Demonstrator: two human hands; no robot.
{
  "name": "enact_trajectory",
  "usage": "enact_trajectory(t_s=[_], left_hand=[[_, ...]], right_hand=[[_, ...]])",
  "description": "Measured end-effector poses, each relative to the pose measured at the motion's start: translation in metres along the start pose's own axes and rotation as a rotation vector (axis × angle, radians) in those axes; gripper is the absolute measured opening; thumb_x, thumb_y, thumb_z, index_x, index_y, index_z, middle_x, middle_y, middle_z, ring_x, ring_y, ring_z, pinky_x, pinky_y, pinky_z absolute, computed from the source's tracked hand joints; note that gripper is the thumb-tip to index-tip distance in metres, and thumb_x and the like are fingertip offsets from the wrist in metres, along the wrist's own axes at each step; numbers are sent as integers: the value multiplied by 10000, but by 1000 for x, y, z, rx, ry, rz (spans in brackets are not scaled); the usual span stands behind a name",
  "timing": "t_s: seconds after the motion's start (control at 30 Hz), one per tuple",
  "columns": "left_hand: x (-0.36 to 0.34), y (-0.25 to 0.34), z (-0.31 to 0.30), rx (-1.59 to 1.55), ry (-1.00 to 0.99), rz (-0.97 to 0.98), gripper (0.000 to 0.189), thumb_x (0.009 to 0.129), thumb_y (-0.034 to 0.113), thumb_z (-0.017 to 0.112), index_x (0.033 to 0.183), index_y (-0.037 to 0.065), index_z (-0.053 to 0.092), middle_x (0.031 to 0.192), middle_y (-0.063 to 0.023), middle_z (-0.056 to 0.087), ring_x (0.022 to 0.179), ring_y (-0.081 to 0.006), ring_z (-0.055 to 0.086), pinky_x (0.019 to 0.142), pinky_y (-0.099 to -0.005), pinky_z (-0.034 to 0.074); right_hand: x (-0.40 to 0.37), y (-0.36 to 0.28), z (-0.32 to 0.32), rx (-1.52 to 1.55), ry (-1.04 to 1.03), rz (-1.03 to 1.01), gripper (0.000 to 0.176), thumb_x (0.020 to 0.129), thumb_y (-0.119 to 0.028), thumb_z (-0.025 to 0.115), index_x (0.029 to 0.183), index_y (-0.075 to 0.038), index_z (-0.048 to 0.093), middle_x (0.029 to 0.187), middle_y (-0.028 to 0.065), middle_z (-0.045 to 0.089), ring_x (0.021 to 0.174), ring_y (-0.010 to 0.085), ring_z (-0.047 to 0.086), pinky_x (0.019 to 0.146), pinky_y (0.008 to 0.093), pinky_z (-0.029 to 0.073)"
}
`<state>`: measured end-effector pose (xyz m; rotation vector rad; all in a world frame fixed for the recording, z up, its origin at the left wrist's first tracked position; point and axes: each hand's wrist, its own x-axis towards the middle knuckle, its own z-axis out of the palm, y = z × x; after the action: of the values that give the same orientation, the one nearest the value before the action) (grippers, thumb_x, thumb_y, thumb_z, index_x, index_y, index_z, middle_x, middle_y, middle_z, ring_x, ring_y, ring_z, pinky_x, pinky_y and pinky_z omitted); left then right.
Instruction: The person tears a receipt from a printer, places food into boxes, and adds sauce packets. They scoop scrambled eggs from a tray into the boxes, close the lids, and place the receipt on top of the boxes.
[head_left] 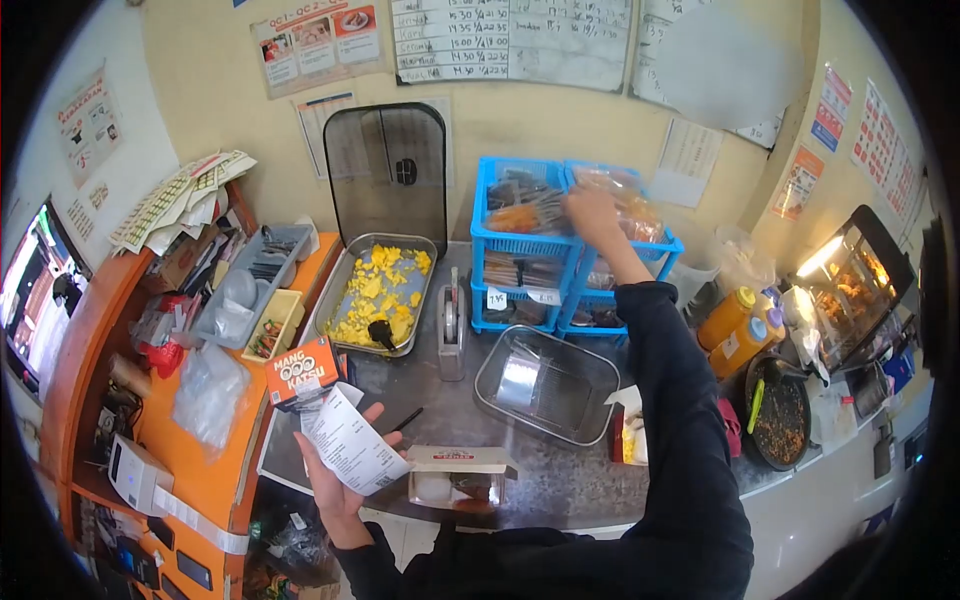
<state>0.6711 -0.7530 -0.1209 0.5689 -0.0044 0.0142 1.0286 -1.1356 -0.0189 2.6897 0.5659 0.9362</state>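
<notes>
My left hand (343,490) holds a printed paper receipt (352,440) near the counter's front edge, thumb and fingers around its sides. Right behind the receipt stands an orange and white box (303,370) printed "MANG KATSU". My right hand (595,213) reaches far forward to the top of the blue stacked baskets (520,243), its fingers bent in among clear plastic sachets (525,215). What the fingertips pinch there is hidden. In front of my body sits an open food box (460,488) with its lid flap raised.
A tray of yellow food pieces (375,295) stands at left beside a tape dispenser (452,330). A glass-like tray (548,385) lies below my right arm. Sauce bottles (730,325), a dark pan (778,420) and a lit food warmer (850,280) are at right.
</notes>
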Motion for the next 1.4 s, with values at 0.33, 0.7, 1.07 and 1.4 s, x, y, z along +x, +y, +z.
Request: enact_trajectory(t_s=[0.33,0.7,1.07,1.4], left_hand=[[-11,0,5,29,56,5,828,880,748,152,1476,183,251,1404,-241,417,1011,-465,613,797,-648,501],[-18,-3,6,-48,-20,-22,862,862,764,203,1483,165,207,1425,-264,371,1074,-522,553,856,-634,485],[-28,-17,13,26,-63,-101,843,882,738,156,1477,143,218,1415,-267,384,1125,-525,524,877,-589,497],[-26,-29,20,57,-61,-180,858,869,754,135,1488,162,197,1437,-281,342,1117,-527,528,871,-643,470]], right_hand=[[-3,18,-11,973,507,389,121,895,-114,598,931,-41,508,775,90,620,763,203,618,666,326,485],[-253,-235,-164,1554,-679,-262,216,836,16,556,1031,-46,628,889,147,668,792,292,677,723,358,532],[-341,-310,-55,1342,169,-99,360,749,10,731,1093,-51,644,998,131,688,847,267,688,718,348,556],[-339,-287,-88,1079,-91,-49,253,808,-126,663,1050,-55,646,1044,118,604,866,322,592,685,410,493]])
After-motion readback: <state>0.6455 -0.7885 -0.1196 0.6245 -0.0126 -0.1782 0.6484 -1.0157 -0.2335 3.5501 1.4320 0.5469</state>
